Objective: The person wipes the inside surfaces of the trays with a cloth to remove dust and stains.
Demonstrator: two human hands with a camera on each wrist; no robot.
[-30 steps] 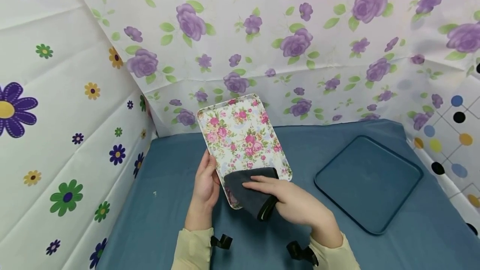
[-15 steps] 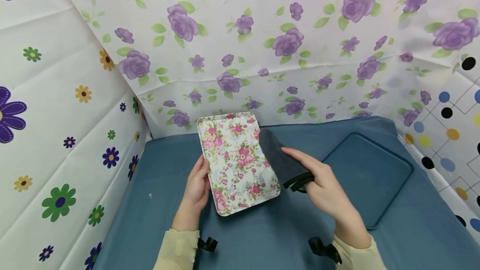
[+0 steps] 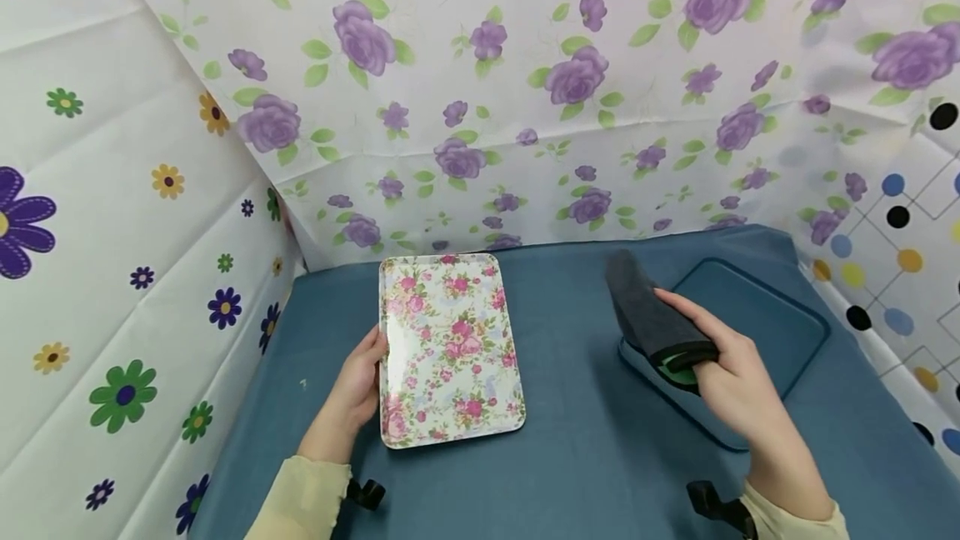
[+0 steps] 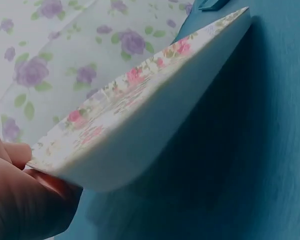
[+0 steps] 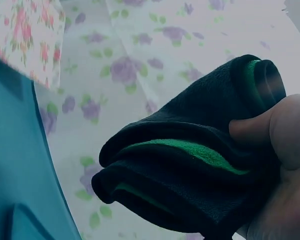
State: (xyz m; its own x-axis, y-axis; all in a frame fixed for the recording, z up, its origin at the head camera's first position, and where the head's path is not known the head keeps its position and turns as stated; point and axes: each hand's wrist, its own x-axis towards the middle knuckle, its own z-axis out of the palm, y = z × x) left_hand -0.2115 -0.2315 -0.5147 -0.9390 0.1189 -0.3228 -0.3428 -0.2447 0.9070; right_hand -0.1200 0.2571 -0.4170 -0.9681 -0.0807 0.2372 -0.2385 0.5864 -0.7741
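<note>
Head view: where's the floral tray [image 3: 453, 348]?

Left of the blue tray [image 3: 780, 327], my left fingers [image 3: 366, 365] pinching its edge; right fingers [image 3: 703, 318] grip the folded cloth [image 3: 656, 315]. I'd judge: firm pinch, floral tray level.

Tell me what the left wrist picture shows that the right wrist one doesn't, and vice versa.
Left wrist only: the left hand pinching the edge of the floral tray, and its pale underside.
Right wrist only: the right hand holding the dark cloth, green showing between its folds.
Both: the floral tray's patterned face, the purple-flowered backdrop and the blue tabletop.
</note>
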